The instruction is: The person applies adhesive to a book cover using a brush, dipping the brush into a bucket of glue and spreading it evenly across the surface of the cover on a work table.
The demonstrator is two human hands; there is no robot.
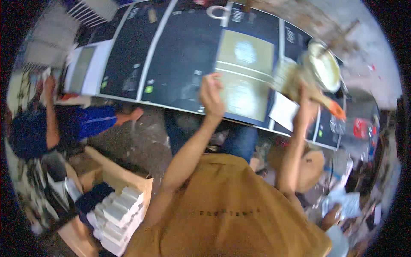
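My right hand [306, 100] is closed round a wide flat brush [321, 97] with an orange handle tip. Its pale bristles point left, over the right edge of a dark-blue-bordered sheet bearing two olive-tan panels [245, 77]. Just beyond that hand stands a white bucket [326, 68] of cream-coloured paste. My left hand [211, 96] is beside the sheet's left edge, fingers loosely bent and blurred, with nothing visible in them. Whether it touches the sheet I cannot tell. A white piece of paper or card [283, 111] lies under my right forearm's side.
The dark table [177, 51] has pale strips across it. A tape roll [217, 12] lies at its far edge. At left, another person [38, 124] sits by a white-edged board [87, 68]. A carton with white stacked blocks [122, 210] is lower left; a clear bottle [359, 127] is right.
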